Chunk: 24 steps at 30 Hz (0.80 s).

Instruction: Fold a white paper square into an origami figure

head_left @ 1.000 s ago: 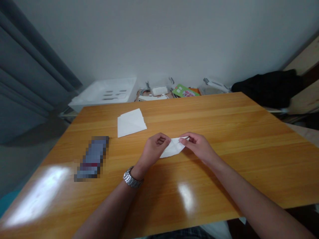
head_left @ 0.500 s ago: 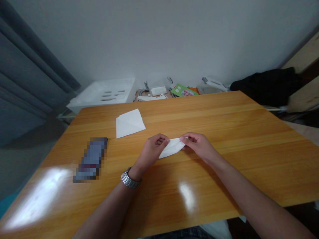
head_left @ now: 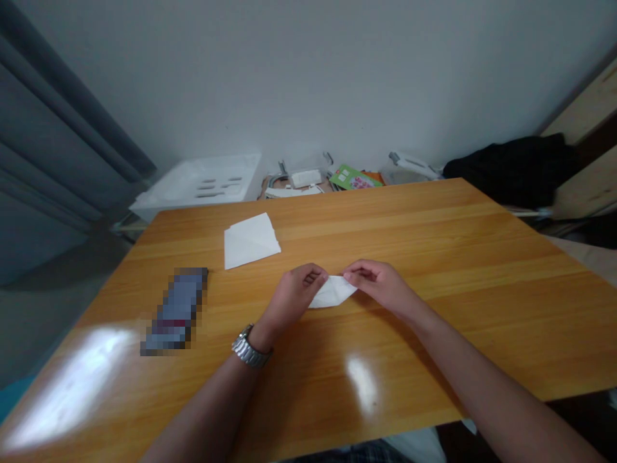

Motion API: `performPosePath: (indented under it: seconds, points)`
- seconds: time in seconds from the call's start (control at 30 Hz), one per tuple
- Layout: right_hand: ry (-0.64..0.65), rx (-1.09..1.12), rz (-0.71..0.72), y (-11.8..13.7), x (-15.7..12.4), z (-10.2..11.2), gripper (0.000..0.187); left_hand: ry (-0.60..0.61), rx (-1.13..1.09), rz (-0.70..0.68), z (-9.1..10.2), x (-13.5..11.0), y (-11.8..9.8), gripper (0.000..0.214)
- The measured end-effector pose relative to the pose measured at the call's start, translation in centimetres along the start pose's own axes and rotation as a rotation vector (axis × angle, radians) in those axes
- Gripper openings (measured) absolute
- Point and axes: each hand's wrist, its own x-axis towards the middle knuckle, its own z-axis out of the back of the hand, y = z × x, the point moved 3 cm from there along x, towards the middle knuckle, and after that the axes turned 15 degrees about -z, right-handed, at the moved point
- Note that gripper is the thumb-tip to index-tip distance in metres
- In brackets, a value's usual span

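Between my two hands is a small folded piece of white paper (head_left: pixel 333 292), held just above or on the wooden table (head_left: pixel 409 225); I cannot tell which. My left hand (head_left: pixel 299 289) pinches its upper left edge between thumb and fingers, and a metal-band watch (head_left: pixel 249 347) is on that wrist. On the upper right edge, my right hand (head_left: pixel 378 283) pinches the paper with thumb and index finger. The paper's lower edge hangs toward me in a shallow point. Farther back to the left, some flat white sheets of paper (head_left: pixel 251 240) lie on the table.
A phone-like dark object (head_left: pixel 178 312), blurred by pixels, lies left of my hands. Beyond the table's far edge are a white plastic tray (head_left: pixel 193 177), a green booklet (head_left: pixel 355 178) and assorted items. Black cloth (head_left: pixel 515 168) lies at the far right.
My right hand has shifted slightly left, closer to my left hand. The paper between them now looks narrower along its top, with its lower edge pointed.
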Motion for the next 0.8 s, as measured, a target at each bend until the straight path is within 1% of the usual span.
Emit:
performPosePath:
  seconds: [0.1,0.17,0.33,0.53,0.67,0.8]
  points:
    - [0.036,-0.069,0.011,-0.07,-0.17,-0.36,0.025,0.048,0.021,-0.021,-0.21,-0.09,-0.27,0.025]
    - [0.022,-0.112,0.026,-0.07,-0.26,-0.51,0.023,0.061,0.013,-0.015,-0.28,-0.08,-0.29,0.025]
    - [-0.019,-0.136,0.059,0.0,-0.29,-0.55,0.023,0.033,-0.048,0.016,-0.34,-0.01,0.19,0.026]
    - [-0.073,-0.144,0.074,-0.25,-0.21,-0.05,0.024,0.014,-0.137,0.042,-0.57,-0.16,0.67,0.03]
    - [-0.043,-0.144,0.078,-0.44,-0.21,-0.23,0.023,0.004,-0.12,0.029,-0.58,-0.25,0.51,0.024]
    - [-0.011,-0.154,0.057,-0.24,-0.55,-0.82,0.021,0.029,-0.018,-0.02,-0.59,-0.32,-0.12,0.016]
